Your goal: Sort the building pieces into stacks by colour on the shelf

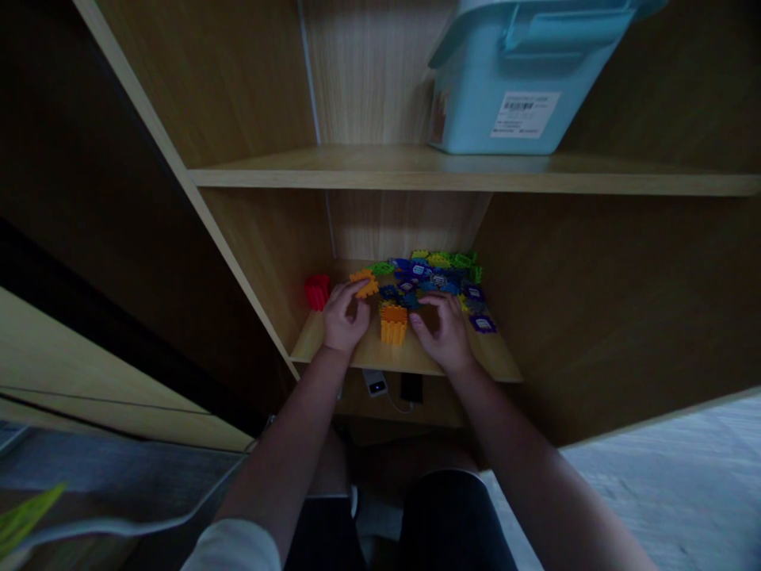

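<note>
Our left hand (345, 319) grips an orange tile (365, 283); our right hand (443, 331) lies open beside the orange block (393, 324), near the front edge of the shelf (502, 363).

Left hand (343, 319), right hand (445, 336): two. Bin (511, 95), red cube (317, 291), orange cube (393, 323), held orange tile (365, 283): one each.

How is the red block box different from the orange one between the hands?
The red cube and the orange cube differ in colour. The red cube stands alone by the left wall, outside the left hand, which holds an orange tile; the orange cube stands between that hand and the right hand, near the front edge. Both look built from toothed tiles, on the same shelf.
</note>
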The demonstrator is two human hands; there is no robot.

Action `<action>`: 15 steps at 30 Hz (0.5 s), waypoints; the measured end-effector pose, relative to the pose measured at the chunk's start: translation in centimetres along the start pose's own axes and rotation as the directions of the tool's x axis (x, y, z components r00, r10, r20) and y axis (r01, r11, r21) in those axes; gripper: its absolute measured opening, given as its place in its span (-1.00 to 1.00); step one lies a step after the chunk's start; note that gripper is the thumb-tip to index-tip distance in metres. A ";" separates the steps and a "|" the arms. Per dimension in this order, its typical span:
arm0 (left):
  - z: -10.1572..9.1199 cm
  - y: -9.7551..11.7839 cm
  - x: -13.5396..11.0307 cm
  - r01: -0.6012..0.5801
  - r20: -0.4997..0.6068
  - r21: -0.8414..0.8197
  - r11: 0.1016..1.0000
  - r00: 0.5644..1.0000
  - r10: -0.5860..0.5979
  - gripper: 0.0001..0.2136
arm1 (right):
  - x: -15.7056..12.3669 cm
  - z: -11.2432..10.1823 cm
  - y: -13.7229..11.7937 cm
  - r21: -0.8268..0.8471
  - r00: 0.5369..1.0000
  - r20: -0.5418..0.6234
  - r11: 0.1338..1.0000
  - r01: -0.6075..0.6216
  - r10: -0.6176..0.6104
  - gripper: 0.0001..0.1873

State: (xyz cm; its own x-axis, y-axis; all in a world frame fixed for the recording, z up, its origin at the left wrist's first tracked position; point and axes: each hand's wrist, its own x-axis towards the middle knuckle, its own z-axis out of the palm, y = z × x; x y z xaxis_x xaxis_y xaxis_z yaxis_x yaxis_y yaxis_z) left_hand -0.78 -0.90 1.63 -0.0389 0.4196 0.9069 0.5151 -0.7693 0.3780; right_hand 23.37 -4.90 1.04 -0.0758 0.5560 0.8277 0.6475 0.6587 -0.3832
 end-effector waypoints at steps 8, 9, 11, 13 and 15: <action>0.3 0.5 0.5 0.211 0.048 -0.122 0.970 0.977 -0.207 -0.75 | -0.1 -0.1 -0.3 -0.023 1.000 -0.018 1.000 0.008 -0.009 -0.63; 0.4 0.8 0.6 0.255 0.089 -0.169 0.952 0.966 -0.243 -0.73 | -0.1 -0.2 -0.4 -0.020 1.000 -0.008 1.000 -0.003 0.003 -0.60; 0.4 1.8 0.8 0.324 0.171 -0.246 0.913 0.942 -0.288 -0.63 | -0.1 -0.2 -0.5 -0.004 0.999 0.016 1.000 -0.028 0.028 -0.49; 0.3 3.2 1.1 0.335 0.236 -0.279 0.900 0.932 -0.274 -0.58 | -0.2 -0.2 -0.5 0.026 0.999 0.031 0.999 -0.040 0.039 -0.34; 0.0 4.5 1.4 0.289 0.284 -0.298 0.910 0.937 -0.204 -0.70 | -0.3 -0.2 -0.4 0.056 0.999 0.038 0.998 -0.041 0.039 -0.21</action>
State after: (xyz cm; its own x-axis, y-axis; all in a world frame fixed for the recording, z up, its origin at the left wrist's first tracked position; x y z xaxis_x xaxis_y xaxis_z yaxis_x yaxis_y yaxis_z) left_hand 1.53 -3.79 4.61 0.1020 0.6870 0.7195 0.2022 -0.7225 0.6612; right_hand 23.27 -5.46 1.03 -0.0796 0.6002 0.7959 0.6064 0.6628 -0.4392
